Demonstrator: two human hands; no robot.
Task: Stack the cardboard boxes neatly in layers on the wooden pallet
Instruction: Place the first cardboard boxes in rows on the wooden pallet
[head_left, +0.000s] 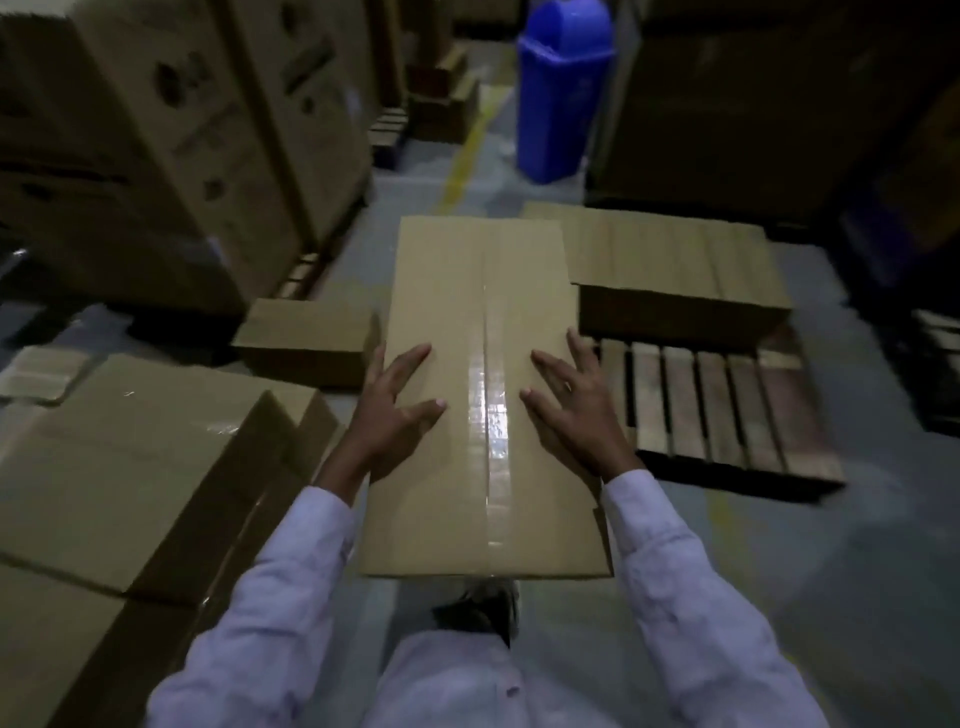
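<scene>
A long cardboard box (441, 374), sealed with clear tape along its middle, is up in front of me above the floor, with my shoe visible beneath its near end. My left hand (397, 410) lies over its left edge with fingers spread straight on the top. My right hand (576, 410) does the same over the right edge. The wooden pallet (727, 410) lies on the floor to the right, its near slats bare. A row of flat cardboard boxes (670, 265) covers its far part, beside the held box's far end.
Loose cardboard boxes (130, 462) lie on the floor at my left, with a smaller box (306, 338) beyond them. Tall stacked cartons (156, 130) stand at the left and more stand at the right back. A blue bin (563, 88) stands in the aisle ahead.
</scene>
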